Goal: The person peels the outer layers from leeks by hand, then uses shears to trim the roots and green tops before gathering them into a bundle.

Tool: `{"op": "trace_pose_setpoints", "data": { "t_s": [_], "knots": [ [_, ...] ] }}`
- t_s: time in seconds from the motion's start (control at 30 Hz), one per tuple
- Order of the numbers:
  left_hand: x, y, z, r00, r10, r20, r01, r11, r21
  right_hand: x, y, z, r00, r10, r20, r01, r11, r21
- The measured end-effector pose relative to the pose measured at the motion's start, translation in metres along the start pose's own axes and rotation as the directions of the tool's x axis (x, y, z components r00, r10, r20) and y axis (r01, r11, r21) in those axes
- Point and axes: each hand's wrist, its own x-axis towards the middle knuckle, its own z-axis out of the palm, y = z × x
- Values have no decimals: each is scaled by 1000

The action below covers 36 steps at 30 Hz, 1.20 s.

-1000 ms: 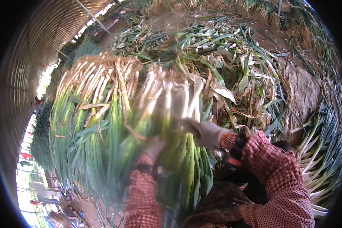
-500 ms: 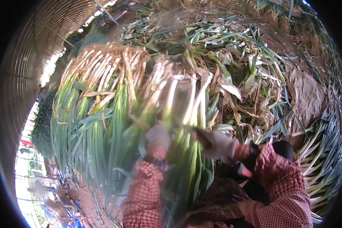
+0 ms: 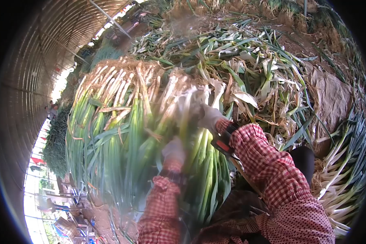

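Leeks (image 3: 141,87) in a row, roots (image 3: 124,63) at far edge, left hand (image 3: 174,150) over leaves (image 3: 205,162), right hand (image 3: 210,117) by stems (image 3: 217,92) near right edge, both grips indeterminable

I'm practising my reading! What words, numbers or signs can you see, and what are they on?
There are no words, numbers or signs I can read.
Dark band on the right wrist: no readable writing.
Band on the left wrist: too blurred.
Red thing far off: too small.
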Motion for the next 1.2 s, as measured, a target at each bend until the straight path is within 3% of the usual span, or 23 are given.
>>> {"op": "trace_pose_setpoints", "data": {
  "t_s": [0.13,0.17,0.23,0.27,0.3,0.33,0.4,0.47,0.53,0.57,0.6,0.7,0.77,0.8,0.87,0.93,0.97,1.0,1.1,1.13,1.2],
  "knots": [
    [-1,-13,7,994,0,112,27,970,-243,-8,4,-8,987,-37,158,45,998,-43],
    [9,-24,25,994,42,99,-10,951,-308,-25,11,-9,975,-91,201,122,981,-149],
    [38,-47,72,990,120,69,-79,901,-428,-64,20,-12,959,-237,156,259,956,-141],
    [39,-49,80,945,315,88,-223,818,-530,-68,13,-20,974,-151,168,181,967,-179],
    [41,-51,101,900,435,41,-353,779,-519,-67,7,-27,982,-64,179,102,971,-214],
    [45,-54,132,839,544,-4,-473,727,-498,-51,19,-23,988,-102,114,122,975,-188],
    [41,-49,152,792,611,-18,-485,611,-625,-41,16,-22,988,-134,82,149,966,-212],
    [29,-32,150,818,572,63,-237,435,-868,-43,21,-24,975,-188,120,213,944,-252],
    [29,-35,143,794,608,-14,-347,434,-832,-69,13,-40,961,-206,182,256,911,-322],
    [27,-37,140,784,619,-53,-395,431,-811,-76,13,-43,982,-146,117,181,901,-393],
    [22,-35,126,779,627,0,-369,458,-809,-72,24,-46,986,-140,88,163,901,-403],
    [14,-29,92,832,522,188,-325,733,-597,-69,15,-53,992,-75,103,117,854,-508],
    [8,-24,63,876,423,230,-387,903,-188,-67,3,-57,991,-43,125,108,811,-575],
    [4,-22,43,901,369,227,-387,921,36,-63,-2,-60,991,-50,127,117,793,-598],
    [-9,-24,-14,931,355,83,-351,934,-59,-48,-2,-65,985,-34,167,136,750,-647],
    [22,-63,0,942,185,-281,-230,964,-136,-31,-5,-68,990,9,139,88,734,-673],
    [36,-81,-1,937,87,-338,-141,981,-137,-27,-8,-67,991,27,131,70,726,-684],
    [50,-97,-2,919,-17,-393,-43,989,-144,-31,-10,-69,991,-35,128,105,801,-589],
    [81,-141,21,916,-13,-401,-1,999,-35,-54,-8,-37,974,-166,153,217,877,-428],
    [79,-136,11,974,-89,-207,79,995,-56,-72,-25,-28,945,-158,285,262,890,-374],
    [80,-137,9,982,-81,-170,53,985,-163,-98,-44,1,879,-177,443,327,899,-290]
  ]
}}
